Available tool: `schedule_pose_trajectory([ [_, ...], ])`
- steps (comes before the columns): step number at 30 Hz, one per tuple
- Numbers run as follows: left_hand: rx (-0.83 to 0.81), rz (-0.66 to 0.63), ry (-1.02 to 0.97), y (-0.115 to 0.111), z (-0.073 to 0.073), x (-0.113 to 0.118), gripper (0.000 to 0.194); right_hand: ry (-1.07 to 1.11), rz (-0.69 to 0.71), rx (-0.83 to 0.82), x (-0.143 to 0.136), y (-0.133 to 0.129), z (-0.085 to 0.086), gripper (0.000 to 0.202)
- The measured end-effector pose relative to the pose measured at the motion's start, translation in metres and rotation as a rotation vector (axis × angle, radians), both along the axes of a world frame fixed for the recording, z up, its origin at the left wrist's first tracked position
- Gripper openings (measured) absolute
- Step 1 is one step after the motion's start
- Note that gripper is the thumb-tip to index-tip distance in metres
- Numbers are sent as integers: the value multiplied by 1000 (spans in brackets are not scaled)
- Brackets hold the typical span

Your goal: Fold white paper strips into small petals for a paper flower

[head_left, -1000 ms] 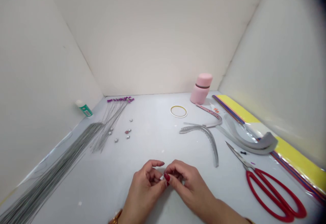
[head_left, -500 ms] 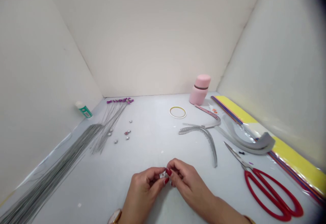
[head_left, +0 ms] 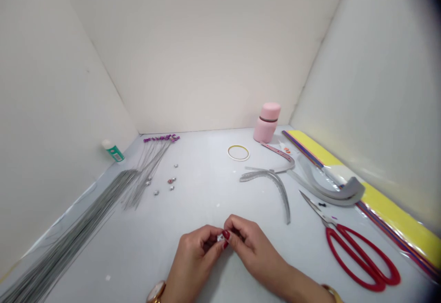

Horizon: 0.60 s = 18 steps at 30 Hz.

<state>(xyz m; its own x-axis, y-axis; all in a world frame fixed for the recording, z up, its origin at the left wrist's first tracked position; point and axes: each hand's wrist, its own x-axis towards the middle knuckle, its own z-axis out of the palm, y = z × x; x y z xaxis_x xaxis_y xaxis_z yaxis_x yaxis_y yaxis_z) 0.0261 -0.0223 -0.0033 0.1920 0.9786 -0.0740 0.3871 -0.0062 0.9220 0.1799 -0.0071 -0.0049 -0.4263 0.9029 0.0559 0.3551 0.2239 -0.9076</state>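
Observation:
Near the front middle of the table, my left hand (head_left: pixel 195 254) and my right hand (head_left: pixel 253 248) meet fingertip to fingertip. Between them is a small silver paper star (head_left: pixel 220 237), pinched by the thumb and fingers of both hands and partly covered. Beyond the left hand lie several loose silver stars (head_left: pixel 156 192), one with a reddish mark. Silver paper strips (head_left: pixel 280 188) curve across the table past my right hand.
Grey wire stems (head_left: pixel 79 229) spread along the left, some tipped with purple buds (head_left: pixel 161 138). A glue stick (head_left: pixel 113 151), tape ring (head_left: pixel 238 152) and pink flask (head_left: pixel 267 123) stand or lie farther back. Red-handled scissors (head_left: pixel 361 252) and yellow sheets (head_left: pixel 389 211) are right.
Both hands keep their pinch on the star, with small finger shifts; the right fingers are drawn in slightly. The whole view has shifted a little.

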Motion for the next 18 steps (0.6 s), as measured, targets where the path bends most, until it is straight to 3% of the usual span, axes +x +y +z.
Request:
schedule_pose_trajectory([
  [5,-136,72,-189,3,-3,1,15,197,-16,-183,-1,2,1,20],
  [10,-146,192,-271,5,-3,-2,14,388,-113,-362,-1,5,-5,20],
  [18,-73,165,-204,3,-3,-1,18,310,-65,-178,-6,-1,-6,23],
])
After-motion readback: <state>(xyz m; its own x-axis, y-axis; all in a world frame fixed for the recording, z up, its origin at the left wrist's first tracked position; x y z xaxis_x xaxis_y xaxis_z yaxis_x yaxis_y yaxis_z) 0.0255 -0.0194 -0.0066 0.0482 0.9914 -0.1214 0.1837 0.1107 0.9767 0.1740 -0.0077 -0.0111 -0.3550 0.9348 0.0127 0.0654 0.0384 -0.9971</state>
